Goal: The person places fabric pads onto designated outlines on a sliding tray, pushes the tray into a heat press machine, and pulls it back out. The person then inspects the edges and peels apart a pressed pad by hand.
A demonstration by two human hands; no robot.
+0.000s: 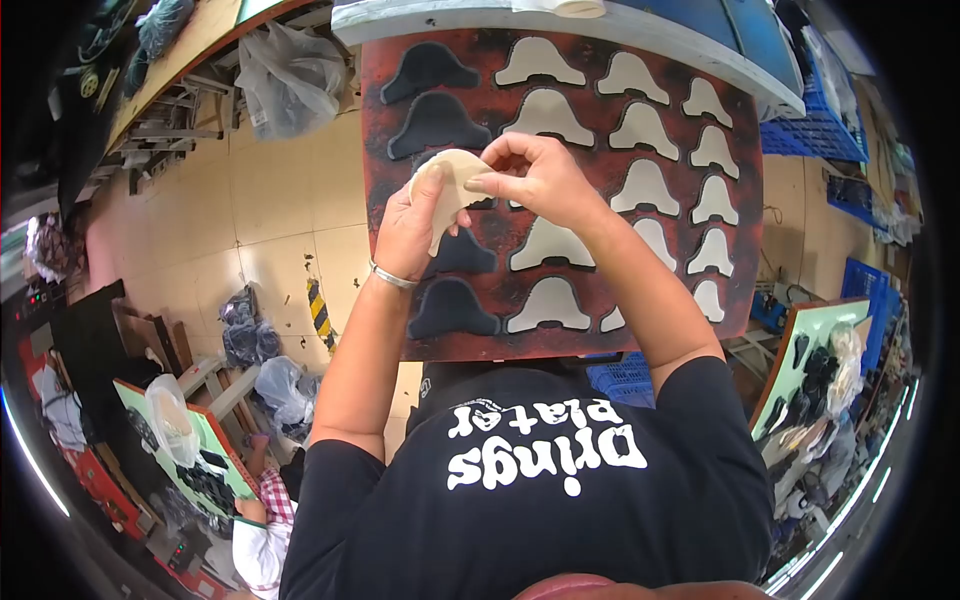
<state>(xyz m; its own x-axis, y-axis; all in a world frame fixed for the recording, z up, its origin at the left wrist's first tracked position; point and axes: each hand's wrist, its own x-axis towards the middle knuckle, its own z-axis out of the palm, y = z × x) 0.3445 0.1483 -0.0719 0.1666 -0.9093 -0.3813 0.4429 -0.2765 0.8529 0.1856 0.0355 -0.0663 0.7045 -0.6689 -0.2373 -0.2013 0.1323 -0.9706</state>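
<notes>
Above the red board (510,215), my left hand (407,225) grips a cream curved piece (455,190), with the thumb lying on its face. My right hand (540,180) pinches the same piece at its right edge between thumb and finger. Rows of similar cream pieces (645,130) lie on the board, to the right of and below my hands. A column of black pieces (440,122) runs down the board's left side, partly hidden behind my left hand and the held piece.
A blue-grey machine edge (600,35) borders the board's far side. Clear plastic bags (290,80) hang at the upper left. A green-topped table (815,340) with black parts stands at the right. Another person's checked sleeve (277,495) shows at the lower left.
</notes>
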